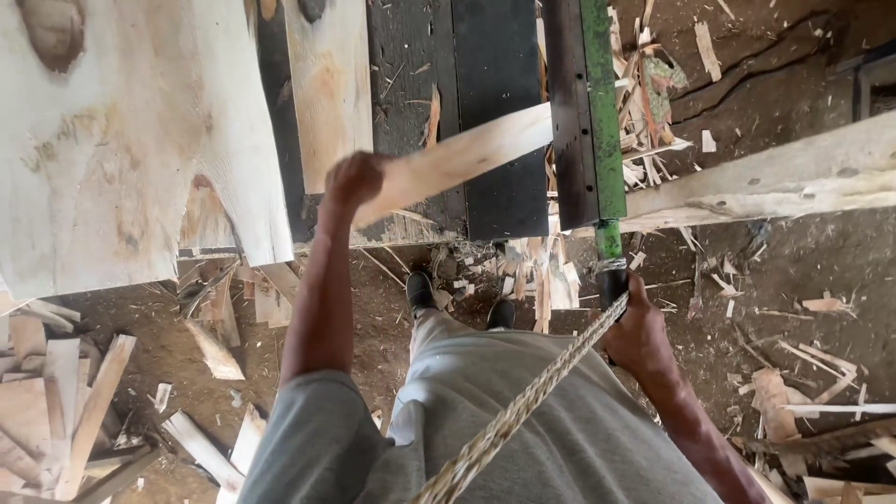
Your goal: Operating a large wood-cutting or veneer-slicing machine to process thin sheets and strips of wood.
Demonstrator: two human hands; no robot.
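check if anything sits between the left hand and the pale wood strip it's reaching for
Nothing visible does. The left hand is already closed around the near end of the pale flat wood strip, which angles over the dark bench top. The right hand grips the green lever handle.

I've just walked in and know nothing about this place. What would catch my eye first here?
Probably the left hand, gripping a pale wooden slat over the dark machine bed. To the right, the right hand holds the black grip of a green lever, with a braided rope running past it. Wood offcuts litter the dirt floor.
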